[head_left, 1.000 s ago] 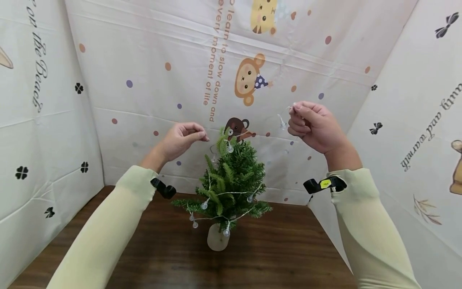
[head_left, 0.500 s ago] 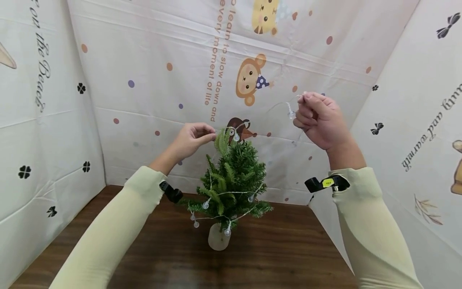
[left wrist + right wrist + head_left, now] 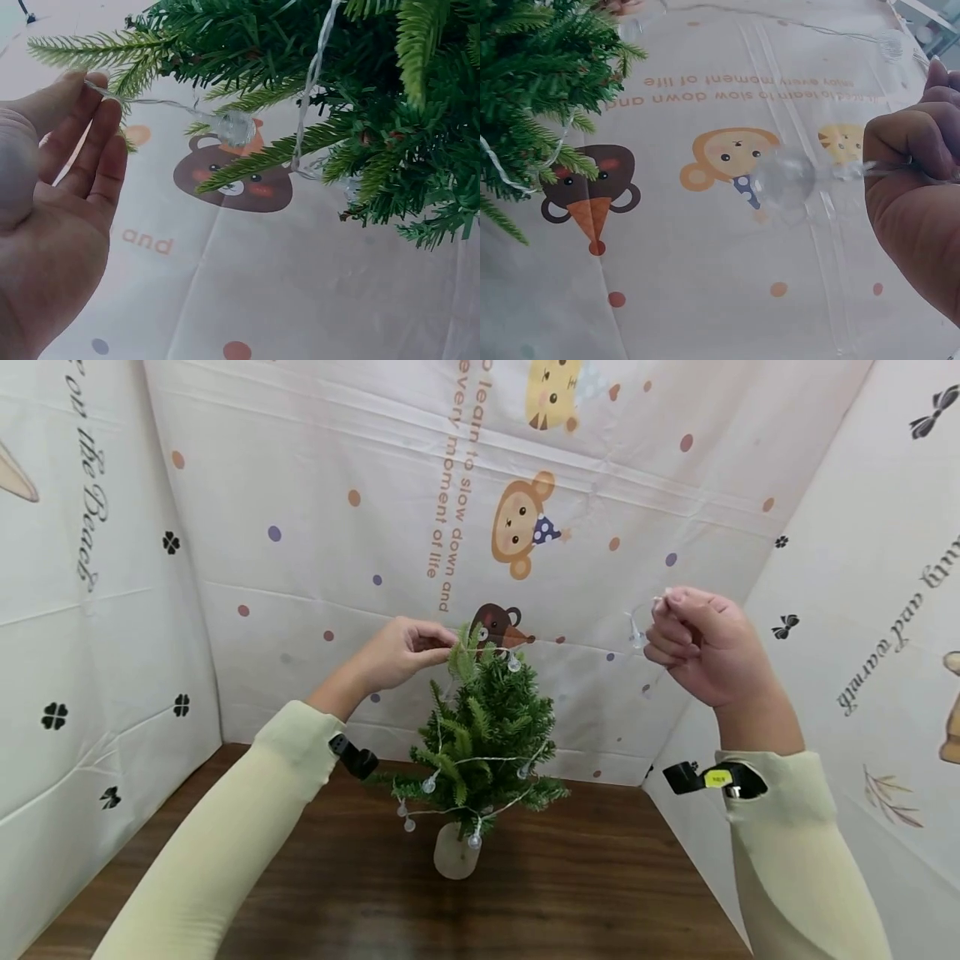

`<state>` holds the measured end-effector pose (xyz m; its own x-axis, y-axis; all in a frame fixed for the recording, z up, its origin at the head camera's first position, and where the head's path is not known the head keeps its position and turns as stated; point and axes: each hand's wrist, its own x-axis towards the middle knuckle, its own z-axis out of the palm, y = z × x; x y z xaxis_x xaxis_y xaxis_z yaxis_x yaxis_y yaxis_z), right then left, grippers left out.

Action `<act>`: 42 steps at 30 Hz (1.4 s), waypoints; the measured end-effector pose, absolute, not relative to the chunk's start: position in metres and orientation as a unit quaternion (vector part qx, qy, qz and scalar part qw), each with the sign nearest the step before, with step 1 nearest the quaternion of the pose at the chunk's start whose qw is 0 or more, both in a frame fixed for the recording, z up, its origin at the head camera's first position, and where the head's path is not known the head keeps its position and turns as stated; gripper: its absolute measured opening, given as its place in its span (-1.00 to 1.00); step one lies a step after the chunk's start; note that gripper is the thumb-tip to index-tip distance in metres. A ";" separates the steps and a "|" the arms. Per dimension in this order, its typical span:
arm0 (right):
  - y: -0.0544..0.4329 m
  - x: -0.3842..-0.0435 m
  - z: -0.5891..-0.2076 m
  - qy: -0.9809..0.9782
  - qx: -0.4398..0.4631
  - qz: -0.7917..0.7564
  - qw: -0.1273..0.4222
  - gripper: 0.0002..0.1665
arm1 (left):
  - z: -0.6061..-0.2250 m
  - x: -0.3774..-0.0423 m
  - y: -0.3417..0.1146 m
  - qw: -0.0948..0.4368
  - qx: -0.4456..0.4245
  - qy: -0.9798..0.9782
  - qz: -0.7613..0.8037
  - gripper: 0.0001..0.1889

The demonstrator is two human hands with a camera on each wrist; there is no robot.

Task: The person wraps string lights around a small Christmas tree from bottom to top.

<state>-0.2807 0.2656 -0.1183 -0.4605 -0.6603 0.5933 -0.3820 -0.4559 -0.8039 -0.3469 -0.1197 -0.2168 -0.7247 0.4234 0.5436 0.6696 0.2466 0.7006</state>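
A small artificial Christmas tree (image 3: 498,714) stands upright on a pale round base (image 3: 457,853). String lights (image 3: 483,759) with clear round bulbs wind about its lower and middle branches. At the treetop's left side, my left hand (image 3: 397,656) pinches the clear wire between thumb and fingertips; a bulb (image 3: 236,128) hangs just beyond them in the left wrist view. Out to the right, raised and apart from the tree, my right hand (image 3: 701,647) grips the wire with curled fingers. One bulb (image 3: 637,637) dangles beside it, and another bulb (image 3: 784,180) shows near it in the right wrist view.
The tree's base rests on a dark brown wooden table (image 3: 555,877). Printed white cloth walls (image 3: 360,543) enclose the back and both sides. A dark wrist camera (image 3: 354,757) sits on the left cuff, and another (image 3: 682,778) on the right cuff.
My left hand has moved right to the treetop. My right hand rose, then dropped and moved farther right with the wire. The bulb near the tip has shifted right.
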 end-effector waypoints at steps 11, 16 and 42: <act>0.268 -0.269 -0.128 0.510 -0.517 -0.683 0.079 -0.48 | -0.217 -0.345 -0.123 0.117 -0.358 -0.777 -0.505 -0.75; 0.260 -0.268 -0.123 0.499 -0.512 -0.694 0.088 -0.49 | -0.222 -0.341 -0.127 0.126 -0.340 -0.771 -0.524 -0.73; 0.274 -0.251 -0.156 0.470 -0.599 -0.637 0.118 -0.43 | -0.188 -0.250 -0.014 0.245 -0.501 -0.802 -0.213 -0.82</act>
